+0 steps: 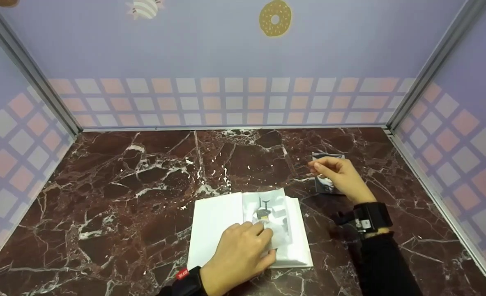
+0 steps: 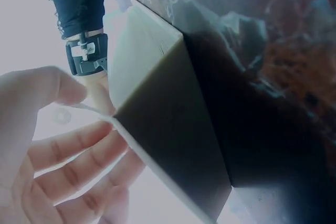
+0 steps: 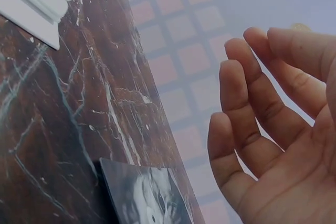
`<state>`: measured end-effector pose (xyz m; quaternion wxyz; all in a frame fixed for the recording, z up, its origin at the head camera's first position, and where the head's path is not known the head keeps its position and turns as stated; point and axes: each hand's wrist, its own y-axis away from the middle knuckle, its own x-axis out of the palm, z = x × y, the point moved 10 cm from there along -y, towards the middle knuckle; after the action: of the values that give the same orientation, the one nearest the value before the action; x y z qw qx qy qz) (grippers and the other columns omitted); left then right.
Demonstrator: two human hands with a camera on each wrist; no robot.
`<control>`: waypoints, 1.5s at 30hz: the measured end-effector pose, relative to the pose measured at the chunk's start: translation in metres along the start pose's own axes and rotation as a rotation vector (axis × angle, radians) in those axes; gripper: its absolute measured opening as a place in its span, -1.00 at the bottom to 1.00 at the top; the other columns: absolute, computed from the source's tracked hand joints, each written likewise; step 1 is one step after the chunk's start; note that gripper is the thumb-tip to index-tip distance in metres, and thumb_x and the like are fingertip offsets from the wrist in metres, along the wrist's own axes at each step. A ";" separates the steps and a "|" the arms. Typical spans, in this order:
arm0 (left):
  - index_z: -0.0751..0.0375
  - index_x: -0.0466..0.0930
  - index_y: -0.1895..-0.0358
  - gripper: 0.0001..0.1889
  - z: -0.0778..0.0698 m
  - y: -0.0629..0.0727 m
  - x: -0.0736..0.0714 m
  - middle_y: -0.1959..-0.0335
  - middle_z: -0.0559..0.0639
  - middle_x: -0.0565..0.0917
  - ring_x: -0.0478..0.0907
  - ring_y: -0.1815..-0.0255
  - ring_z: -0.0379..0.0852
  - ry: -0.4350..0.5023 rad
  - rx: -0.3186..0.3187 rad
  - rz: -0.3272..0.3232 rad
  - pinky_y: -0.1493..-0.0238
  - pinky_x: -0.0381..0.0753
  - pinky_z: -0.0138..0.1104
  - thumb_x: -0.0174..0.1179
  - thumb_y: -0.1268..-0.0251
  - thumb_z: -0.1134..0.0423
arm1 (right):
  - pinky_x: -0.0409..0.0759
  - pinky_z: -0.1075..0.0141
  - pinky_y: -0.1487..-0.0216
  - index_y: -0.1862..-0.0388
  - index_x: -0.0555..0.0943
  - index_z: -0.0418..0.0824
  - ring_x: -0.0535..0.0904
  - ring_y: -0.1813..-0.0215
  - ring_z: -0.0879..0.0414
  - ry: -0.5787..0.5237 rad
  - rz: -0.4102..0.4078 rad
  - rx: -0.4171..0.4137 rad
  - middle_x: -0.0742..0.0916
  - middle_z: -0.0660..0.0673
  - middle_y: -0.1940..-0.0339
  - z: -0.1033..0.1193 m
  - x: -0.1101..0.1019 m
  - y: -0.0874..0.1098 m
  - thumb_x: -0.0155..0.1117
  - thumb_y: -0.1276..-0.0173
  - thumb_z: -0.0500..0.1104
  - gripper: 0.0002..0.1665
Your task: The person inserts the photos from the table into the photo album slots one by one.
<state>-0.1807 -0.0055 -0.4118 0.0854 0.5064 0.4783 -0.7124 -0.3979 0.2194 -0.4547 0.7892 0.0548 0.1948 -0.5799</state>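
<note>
An open photo album (image 1: 216, 224) with white pages lies on the dark marbled tabletop. On its right side a clear sleeve page (image 1: 282, 234) shows a black-and-white picture (image 1: 264, 211). My left hand (image 1: 243, 246) lies over the album's lower middle; in the left wrist view its thumb and forefinger pinch a thin page edge (image 2: 86, 109), with the other fingers beneath. Empty, with fingers loosely bent, my right hand (image 1: 339, 174) hovers over a small stack of dark photo cards (image 1: 328, 188). The right wrist view shows the photo cards (image 3: 147, 198) below the fingers (image 3: 239, 90).
Purple panels with pink and white checks (image 1: 234, 100) wall in the table at the back and both sides. The marbled tabletop (image 1: 115, 197) extends left of the album. Between the album and the card stack is a narrow strip of table.
</note>
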 end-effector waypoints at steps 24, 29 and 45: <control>-0.03 0.46 0.50 -0.75 0.035 0.013 -0.042 0.77 -0.29 0.45 0.17 0.72 -0.40 0.117 -0.235 -0.091 0.71 0.16 -0.53 0.41 -0.07 0.27 | 0.73 0.31 -0.06 -0.18 0.70 -0.45 0.78 0.05 0.27 -0.013 0.012 0.005 0.86 0.21 0.08 0.000 0.004 -0.001 0.24 -0.67 -0.09 -0.58; 0.00 0.48 0.53 -0.73 0.054 0.024 -0.048 0.77 -0.28 0.51 0.18 0.74 -0.48 0.216 -0.339 -0.086 0.70 0.14 -0.63 0.40 -0.23 0.29 | 0.73 0.33 -0.04 -0.19 0.69 -0.45 0.78 0.06 0.28 -0.009 0.012 0.004 0.86 0.21 0.10 0.000 0.003 0.000 0.23 -0.68 -0.10 -0.57; -0.03 0.37 0.61 -0.65 0.095 0.065 -0.060 0.80 -0.31 0.39 0.17 0.75 -0.42 0.090 -0.562 -0.024 0.71 0.22 -0.50 0.40 -0.07 0.34 | 0.75 0.33 -0.04 -0.16 0.71 -0.43 0.80 0.05 0.16 -0.023 0.001 -0.005 0.87 0.14 0.12 0.001 0.000 -0.002 0.26 -0.66 -0.11 -0.61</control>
<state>-0.1733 -0.1342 -0.3997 0.1929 0.4884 0.6662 -0.5296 -0.3995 0.2187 -0.4539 0.7918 0.0461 0.1873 -0.5795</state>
